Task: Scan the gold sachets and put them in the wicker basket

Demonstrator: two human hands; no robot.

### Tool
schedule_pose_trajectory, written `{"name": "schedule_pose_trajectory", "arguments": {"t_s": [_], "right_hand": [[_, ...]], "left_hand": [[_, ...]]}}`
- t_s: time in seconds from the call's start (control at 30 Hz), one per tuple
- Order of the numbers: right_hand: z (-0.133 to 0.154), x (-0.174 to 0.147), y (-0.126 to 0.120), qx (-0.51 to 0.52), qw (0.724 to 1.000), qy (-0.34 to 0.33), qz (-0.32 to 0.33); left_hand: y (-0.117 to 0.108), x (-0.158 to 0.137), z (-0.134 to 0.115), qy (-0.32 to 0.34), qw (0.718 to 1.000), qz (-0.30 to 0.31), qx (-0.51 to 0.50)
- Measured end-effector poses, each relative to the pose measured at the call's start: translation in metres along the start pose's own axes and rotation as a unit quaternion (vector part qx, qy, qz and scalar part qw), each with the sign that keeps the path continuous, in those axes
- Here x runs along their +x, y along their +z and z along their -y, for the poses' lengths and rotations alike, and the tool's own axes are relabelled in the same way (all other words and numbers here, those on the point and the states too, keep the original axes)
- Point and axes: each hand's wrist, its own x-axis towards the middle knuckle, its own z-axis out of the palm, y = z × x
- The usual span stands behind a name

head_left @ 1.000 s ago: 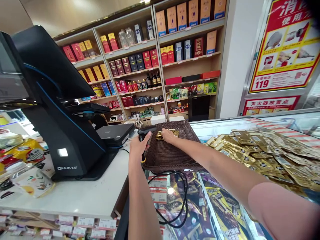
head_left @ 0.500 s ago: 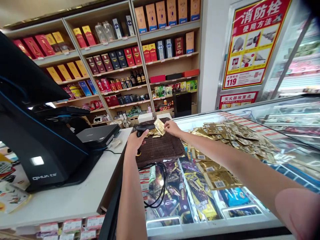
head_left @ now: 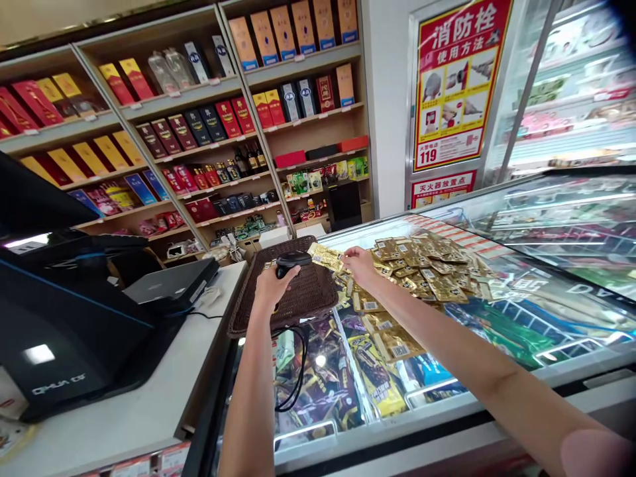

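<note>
My left hand (head_left: 274, 286) is wrapped round the grip of a black barcode scanner (head_left: 292, 260), held over a brown wicker basket (head_left: 311, 298). The scanner's head points toward a gold packet (head_left: 325, 256), whose right end is pinched by my right hand (head_left: 358, 264). That packet hangs above the basket's right rim. To the right, a heap of gold packets (head_left: 437, 268) covers part of the freezer's glass top, and a few more lie nearer me. From under the basket a black cable (head_left: 302, 371) loops down over the glass.
On the left, a dark checkout machine (head_left: 74, 344) and a grey flat device (head_left: 171, 288) stand on a white counter (head_left: 173, 384). The glass-topped freezer (head_left: 338, 434) holds wrapped ice creams. Shelves of boxed bottles (head_left: 189, 136) line the back wall, beside a red fire-hydrant poster (head_left: 460, 83).
My right hand has moved the gold packet right, from over the basket to its right edge. The view has turned rightward. The scanner stays in my left hand.
</note>
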Motion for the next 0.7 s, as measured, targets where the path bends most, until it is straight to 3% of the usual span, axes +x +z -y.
{"name": "schedule_pose_trajectory", "arguments": {"t_s": [0.27,0.53,0.7], "right_hand": [[-0.007,-0.004,-0.007,0.041,0.999,-0.005,-0.028],[-0.020,0.009,-0.013,-0.090,0.995,-0.029,-0.012],[-0.011,0.025,-0.038,-0.204,0.969,-0.057,-0.123]], "left_hand": [[0.003,-0.001,-0.001,0.016,1.000,0.009,0.020],[0.002,-0.001,-0.003,0.011,0.999,0.011,0.029],[-0.003,0.005,0.005,-0.007,1.000,0.011,0.001]]}}
